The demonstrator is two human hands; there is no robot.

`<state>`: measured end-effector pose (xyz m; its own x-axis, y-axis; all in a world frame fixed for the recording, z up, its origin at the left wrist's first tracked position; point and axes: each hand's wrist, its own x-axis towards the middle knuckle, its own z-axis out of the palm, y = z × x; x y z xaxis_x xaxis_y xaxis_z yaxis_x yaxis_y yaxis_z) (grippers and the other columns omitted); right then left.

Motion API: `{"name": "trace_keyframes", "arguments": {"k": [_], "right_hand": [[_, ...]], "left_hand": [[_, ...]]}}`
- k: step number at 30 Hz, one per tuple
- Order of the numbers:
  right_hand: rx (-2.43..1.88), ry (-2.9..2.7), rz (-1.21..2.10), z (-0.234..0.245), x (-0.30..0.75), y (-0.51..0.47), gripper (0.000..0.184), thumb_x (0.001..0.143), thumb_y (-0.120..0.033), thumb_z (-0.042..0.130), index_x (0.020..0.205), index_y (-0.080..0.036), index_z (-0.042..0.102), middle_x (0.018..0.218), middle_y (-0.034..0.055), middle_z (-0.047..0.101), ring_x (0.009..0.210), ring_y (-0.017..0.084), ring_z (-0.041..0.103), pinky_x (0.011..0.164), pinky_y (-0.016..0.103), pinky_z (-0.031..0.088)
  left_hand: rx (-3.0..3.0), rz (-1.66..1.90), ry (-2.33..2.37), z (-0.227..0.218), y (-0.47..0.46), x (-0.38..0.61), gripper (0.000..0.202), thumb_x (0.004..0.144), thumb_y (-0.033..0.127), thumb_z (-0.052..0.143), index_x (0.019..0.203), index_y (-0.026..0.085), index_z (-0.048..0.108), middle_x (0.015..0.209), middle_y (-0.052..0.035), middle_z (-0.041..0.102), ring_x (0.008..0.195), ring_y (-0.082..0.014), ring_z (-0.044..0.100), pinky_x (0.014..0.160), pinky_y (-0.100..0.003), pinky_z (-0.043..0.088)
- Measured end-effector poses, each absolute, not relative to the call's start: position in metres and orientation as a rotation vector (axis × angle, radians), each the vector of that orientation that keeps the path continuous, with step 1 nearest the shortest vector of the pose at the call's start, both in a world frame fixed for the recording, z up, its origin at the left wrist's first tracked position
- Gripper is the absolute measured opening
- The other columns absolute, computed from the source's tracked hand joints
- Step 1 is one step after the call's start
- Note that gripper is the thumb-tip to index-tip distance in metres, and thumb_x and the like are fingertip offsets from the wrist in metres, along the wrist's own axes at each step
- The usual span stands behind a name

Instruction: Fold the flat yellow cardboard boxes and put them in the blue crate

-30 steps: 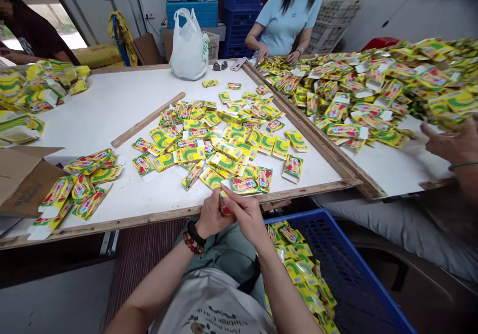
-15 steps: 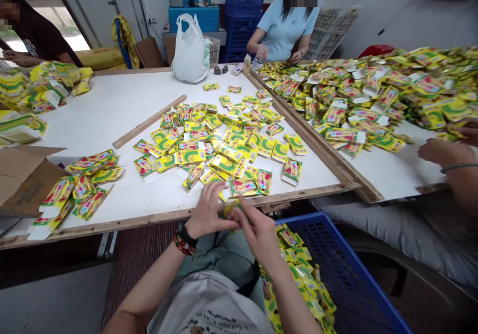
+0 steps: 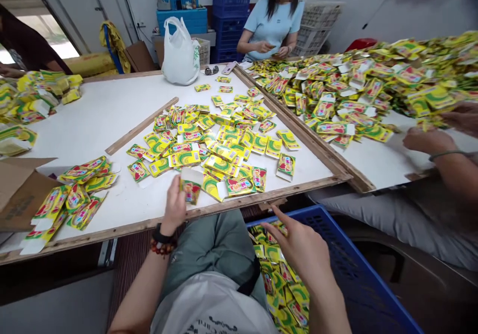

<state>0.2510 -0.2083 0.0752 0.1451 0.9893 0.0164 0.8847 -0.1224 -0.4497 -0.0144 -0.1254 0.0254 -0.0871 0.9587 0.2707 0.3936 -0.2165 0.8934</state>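
My left hand [image 3: 175, 205] is at the near edge of the table, its fingers closed on the side of a small yellow, red and green box [image 3: 191, 192]. A white flap stands open at the top of this box. Just beyond it lies a loose heap of similar small boxes [image 3: 224, 150]. My right hand [image 3: 304, 247] hangs over the blue crate [image 3: 336, 239], thumb and index finger apart, with nothing visible in it. Many similar boxes [image 3: 280, 274] lie inside the crate, below and beside that hand.
Wooden strips [image 3: 298, 125] edge and divide the white table [image 3: 112, 105]. A cardboard box [image 3: 26, 189] stands at left, a white plastic bag [image 3: 181, 55] at the back. A large pile of boxes [image 3: 373, 85] lies right. Co-workers' hands [image 3: 429, 142] handle boxes there.
My hands have parted. The right one has moved right over the crate and no longer holds the small box it had. My left hand has moved left and now grips a flapped box.
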Motion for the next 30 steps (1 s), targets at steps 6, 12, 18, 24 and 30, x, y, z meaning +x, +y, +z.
{"name": "trace_keyframes", "arguments": {"k": [6,12,18,24,30], "right_hand": [[-1.232,-1.356,1.193,0.055,0.184,-0.173,0.052,0.091,-0.055,0.041,0.114,-0.017,0.068,0.114,0.0078,0.068,0.107,0.022,0.063,0.096,0.035,0.049],[-1.142,-0.759,1.474,0.038,0.161,-0.151,0.042,0.073,-0.046,0.064,0.097,-0.014,0.073,0.097,0.0088,0.073,0.090,0.026,0.069,0.086,0.039,0.055],[-1.189,-1.359,1.123,0.052,0.176,-0.163,0.035,0.081,-0.038,0.061,0.111,-0.022,0.071,0.117,0.0077,0.067,0.116,0.024,0.060,0.103,0.040,0.044],[-1.446,-1.536,0.687,0.058,0.172,-0.158,0.040,0.087,-0.037,0.053,0.117,-0.014,0.067,0.086,0.0077,0.074,0.053,0.014,0.063,0.056,0.025,0.053],[-1.335,-1.547,1.000,0.063,0.179,-0.143,0.035,0.086,-0.034,0.052,0.110,-0.016,0.071,0.105,0.0066,0.071,0.087,0.021,0.070,0.083,0.035,0.055]], "left_hand": [[1.703,1.360,1.143,-0.004,-0.152,0.053,0.047,0.092,0.036,0.033,0.134,0.015,0.036,0.130,-0.0139,0.049,0.127,-0.0231,0.045,0.107,-0.039,0.037],[1.882,1.516,1.419,-0.023,-0.155,0.072,0.066,0.074,0.043,0.065,0.127,0.020,0.033,0.118,-0.0135,0.052,0.108,-0.0268,0.057,0.092,-0.042,0.047],[1.945,1.584,1.285,-0.020,-0.150,0.071,0.059,0.081,0.039,0.058,0.128,0.020,0.028,0.125,-0.0157,0.046,0.114,-0.0264,0.053,0.092,-0.043,0.047],[1.883,1.190,1.330,-0.014,-0.152,0.068,0.063,0.081,0.045,0.054,0.130,0.017,0.026,0.115,-0.0168,0.056,0.098,-0.0285,0.061,0.080,-0.042,0.049],[1.813,1.179,1.406,-0.026,-0.148,0.068,0.073,0.073,0.044,0.059,0.132,0.017,0.024,0.118,-0.0171,0.055,0.106,-0.0325,0.057,0.086,-0.048,0.047]]}}
